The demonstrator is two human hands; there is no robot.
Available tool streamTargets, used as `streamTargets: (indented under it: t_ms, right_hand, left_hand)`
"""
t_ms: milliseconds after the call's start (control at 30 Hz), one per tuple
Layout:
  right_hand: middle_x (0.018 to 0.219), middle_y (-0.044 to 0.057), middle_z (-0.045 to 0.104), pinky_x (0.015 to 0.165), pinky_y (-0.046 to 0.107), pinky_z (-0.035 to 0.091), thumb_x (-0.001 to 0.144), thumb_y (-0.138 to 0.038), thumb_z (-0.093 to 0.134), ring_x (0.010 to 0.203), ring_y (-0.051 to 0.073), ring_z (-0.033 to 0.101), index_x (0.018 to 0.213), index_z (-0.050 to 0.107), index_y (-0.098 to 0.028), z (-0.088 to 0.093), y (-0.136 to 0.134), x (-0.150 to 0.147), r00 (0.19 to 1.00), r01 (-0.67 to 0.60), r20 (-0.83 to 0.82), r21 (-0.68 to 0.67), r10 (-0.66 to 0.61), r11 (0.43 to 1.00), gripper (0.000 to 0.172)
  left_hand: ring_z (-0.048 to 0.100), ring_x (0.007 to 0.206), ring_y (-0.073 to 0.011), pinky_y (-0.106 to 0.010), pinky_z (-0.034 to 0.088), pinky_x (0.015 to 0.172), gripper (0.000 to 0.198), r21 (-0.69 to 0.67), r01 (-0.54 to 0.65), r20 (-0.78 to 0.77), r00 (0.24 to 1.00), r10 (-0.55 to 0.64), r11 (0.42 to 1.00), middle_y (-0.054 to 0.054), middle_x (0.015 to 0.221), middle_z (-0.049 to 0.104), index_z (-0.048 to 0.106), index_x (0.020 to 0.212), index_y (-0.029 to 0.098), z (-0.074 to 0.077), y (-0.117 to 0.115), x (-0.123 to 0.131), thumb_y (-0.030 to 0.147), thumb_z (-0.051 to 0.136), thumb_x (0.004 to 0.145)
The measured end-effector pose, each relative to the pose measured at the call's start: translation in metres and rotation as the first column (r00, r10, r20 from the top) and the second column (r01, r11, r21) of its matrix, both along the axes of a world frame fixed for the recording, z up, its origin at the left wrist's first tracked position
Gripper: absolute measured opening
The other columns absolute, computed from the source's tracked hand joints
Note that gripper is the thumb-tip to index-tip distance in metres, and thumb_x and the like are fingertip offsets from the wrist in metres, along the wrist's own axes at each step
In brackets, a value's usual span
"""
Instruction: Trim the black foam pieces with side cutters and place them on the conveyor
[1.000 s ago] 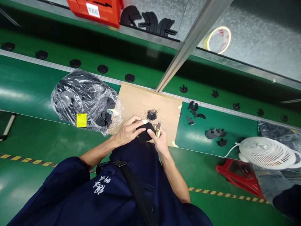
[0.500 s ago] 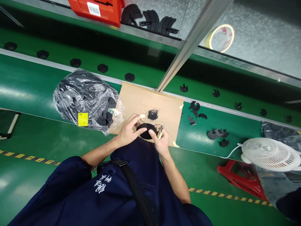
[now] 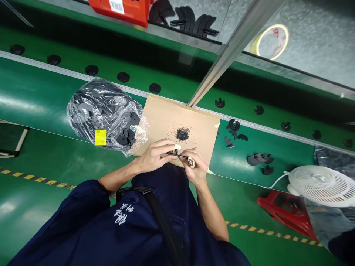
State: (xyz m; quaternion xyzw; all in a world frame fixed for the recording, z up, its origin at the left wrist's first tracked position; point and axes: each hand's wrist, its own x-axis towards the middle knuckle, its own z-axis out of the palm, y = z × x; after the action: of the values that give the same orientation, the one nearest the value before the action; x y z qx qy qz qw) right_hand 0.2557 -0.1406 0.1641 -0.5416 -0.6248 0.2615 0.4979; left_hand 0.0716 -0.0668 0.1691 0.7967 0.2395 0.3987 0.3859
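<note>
The black part (image 3: 182,156) sits in front of my person's body, turned nearly edge-on to my head view, in the air between both hands over the near edge of the cardboard sheet (image 3: 161,111). The left hand (image 3: 155,157) has its fingers clamped on one end, thumb below, with a pale yellow wrap (image 3: 177,147) on one fingertip. The right hand (image 3: 198,168) has its fingers closed about a small tool (image 3: 191,162) showing metal and pale yellow, right at the part's other end; I can't tell whether those fingers also pinch the part. Just beyond the hands, I see a pile of black crumbs (image 3: 182,133) on the cardboard. To the left a clear bag (image 3: 108,111) full of black discs overlaps the sheet; to the right, curved black pieces (image 3: 234,125) and a stacked cluster (image 3: 259,159) lie on the green counter (image 3: 230,162), near a white fan (image 3: 318,184). Past the metal rail runs a row of black parts (image 3: 123,77), and above that a tape roll (image 3: 255,45) and a red bin (image 3: 122,13).
</note>
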Motion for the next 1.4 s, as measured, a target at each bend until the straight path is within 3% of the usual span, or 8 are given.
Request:
streamTargets:
  t_ms: [467,667,800,900,1000,1100,1233,1400]
  right_hand:
    - [0.088,0.002,0.076,0.070,0.035,0.056,0.090,-0.012,0.070,0.077,0.018,0.070,0.100,0.070,-0.025,0.001,-0.001,-0.001,0.998,-0.008,0.070,0.092,0.002,0.996,0.017]
    - [0.086,0.002,0.075,0.070,0.035,0.056,0.091,-0.013,0.068,0.076,0.018,0.069,0.098,0.069,-0.025,-0.002,0.000,-0.005,1.000,-0.005,0.010,0.098,0.004,0.995,0.014]
    - [0.083,0.003,0.075,0.067,0.036,0.056,0.092,-0.018,0.069,0.073,0.019,0.069,0.095,0.069,-0.025,-0.001,-0.002,-0.008,0.999,0.043,-0.036,0.081,-0.040,0.996,0.008]
    - [0.082,0.002,0.073,0.066,0.036,0.055,0.092,-0.019,0.070,0.071,0.018,0.067,0.093,0.069,-0.025,0.000,-0.003,-0.009,0.995,0.069,-0.083,0.071,-0.063,0.995,0.006]
    - [0.082,0.003,0.073,0.067,0.037,0.055,0.093,-0.024,0.069,0.071,0.018,0.066,0.092,0.068,-0.024,0.000,-0.003,-0.008,0.991,0.059,-0.125,0.025,-0.056,0.998,0.001]
    - [0.086,0.005,0.073,0.071,0.039,0.057,0.096,-0.034,0.065,0.077,0.021,0.068,0.095,0.069,-0.024,-0.001,-0.004,-0.005,0.989,0.017,-0.145,-0.060,-0.025,0.998,0.011]
    - [0.092,0.007,0.073,0.077,0.039,0.057,0.100,-0.041,0.058,0.085,0.022,0.070,0.099,0.067,-0.023,0.002,-0.002,0.009,0.992,0.005,-0.126,-0.150,-0.025,0.989,0.020]
    - [0.091,0.007,0.072,0.078,0.038,0.053,0.098,-0.030,0.061,0.083,0.023,0.065,0.101,0.067,-0.023,0.015,0.002,0.031,0.969,-0.039,0.239,-0.135,0.071,0.990,0.010]
  left_hand:
    - [0.072,0.089,-0.0173,-0.030,0.061,0.079,0.024,0.029,0.026,0.056,0.998,-0.028,0.999,-0.012,0.097,0.078,0.072,0.118,0.014,0.007,0.002,0.000,0.021,0.068,0.096]
    - [0.072,0.079,-0.0152,-0.028,0.060,0.074,0.017,-0.009,-0.041,0.070,0.997,0.042,0.999,-0.008,0.088,0.079,0.075,0.106,0.015,0.006,0.001,0.001,0.022,0.076,0.090]
    - [0.074,0.087,-0.0183,-0.030,0.062,0.080,0.031,-0.173,0.018,0.081,0.997,-0.004,0.985,-0.010,0.095,0.079,0.075,0.112,0.015,0.004,-0.002,0.002,0.037,0.076,0.090]
    - [0.076,0.091,-0.0187,-0.028,0.063,0.083,0.046,-0.406,0.051,0.102,0.995,-0.010,0.913,-0.011,0.101,0.079,0.069,0.125,0.015,0.000,-0.007,0.003,0.046,0.074,0.091]
    - [0.077,0.086,-0.0168,-0.024,0.062,0.080,0.038,-0.496,0.023,0.098,0.995,0.030,0.868,-0.008,0.093,0.079,0.070,0.119,0.015,-0.002,-0.010,0.003,0.043,0.072,0.093]
    - [0.074,0.082,-0.0161,-0.025,0.060,0.077,0.026,-0.372,-0.004,0.089,0.995,0.040,0.928,-0.008,0.089,0.077,0.075,0.103,0.015,-0.002,-0.008,0.003,0.037,0.076,0.090]
    - [0.072,0.082,-0.0159,-0.028,0.059,0.076,0.019,-0.169,-0.040,0.117,0.991,0.060,0.985,-0.008,0.089,0.077,0.077,0.102,0.016,0.002,-0.001,0.003,0.029,0.077,0.089]
    - [0.070,0.081,-0.0158,-0.029,0.057,0.074,0.018,-0.053,-0.037,0.090,0.995,0.041,0.998,-0.008,0.090,0.077,0.077,0.106,0.017,0.005,0.001,0.003,0.025,0.077,0.090]
